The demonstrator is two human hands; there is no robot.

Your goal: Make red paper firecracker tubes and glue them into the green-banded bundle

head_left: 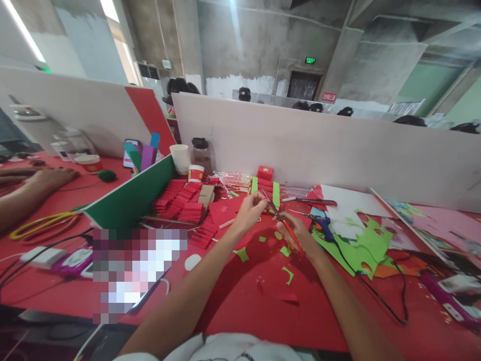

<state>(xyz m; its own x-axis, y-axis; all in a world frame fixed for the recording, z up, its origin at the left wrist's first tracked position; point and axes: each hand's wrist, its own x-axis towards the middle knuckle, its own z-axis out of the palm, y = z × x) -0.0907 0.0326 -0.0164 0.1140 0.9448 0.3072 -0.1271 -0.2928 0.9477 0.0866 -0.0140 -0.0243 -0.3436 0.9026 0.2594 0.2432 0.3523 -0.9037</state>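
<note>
**While scissors were gripped, left fingers pinched at the blades**

As the person leaned over the red table point(263, 311), the right hand point(302, 234) was clenched around the red handles of the scissors point(276, 213). Scissors sat above the table's middle, blades slanting up and left toward the left hand point(248, 211). Left hand fingertips were pinched together just beside the blade tips; whether a scrap sat between them was too blurred to tell. Both forearms reached in from the bottom edge.

Green scraps point(242, 254) lay scattered on the table under and near both hands. Green sheet point(363, 245) with cut-out holes lay right of the right hand, partly over white paper point(349, 203). Blue-handled tool point(321, 224) rested just beyond the right hand. Stacks of red folded pieces point(184, 198) sat left of the left hand, against a green board point(131, 198). Small red box point(265, 173) with a star stood behind the hands, near the white partition point(338, 150). White paper cup point(181, 158) stood at the partition's left end. Black cable point(379, 301) trailed across the right side. Co-worker's hand point(50, 176) lay flat on the far left table.
</note>
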